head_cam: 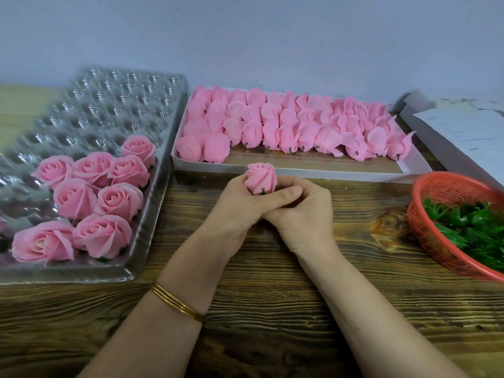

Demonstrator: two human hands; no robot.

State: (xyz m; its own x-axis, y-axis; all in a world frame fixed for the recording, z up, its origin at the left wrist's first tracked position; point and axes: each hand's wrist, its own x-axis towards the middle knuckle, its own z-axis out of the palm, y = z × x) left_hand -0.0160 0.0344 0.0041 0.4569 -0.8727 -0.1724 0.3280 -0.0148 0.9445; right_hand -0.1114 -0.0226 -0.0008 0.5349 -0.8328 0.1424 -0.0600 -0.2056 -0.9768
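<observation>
A pink rose bud (260, 178) with tightly wrapped petals stands upright between both hands at the middle of the table. My left hand (236, 208) grips its base from the left, fingers curled behind it. My right hand (300, 211) holds the same base from the right, with the thumb laid across the front just under the petals. A bit of green shows at the bud's bottom. Gold bangles (177, 302) circle my left wrist.
A clear plastic cell tray (114, 105) on the left holds several opened pink roses (103, 200). A white box (300, 170) behind the hands is packed with closed pink buds (286, 124). A red basket (436, 186) of green leaf pieces (474, 225) sits right; papers (463, 129) lie beyond it.
</observation>
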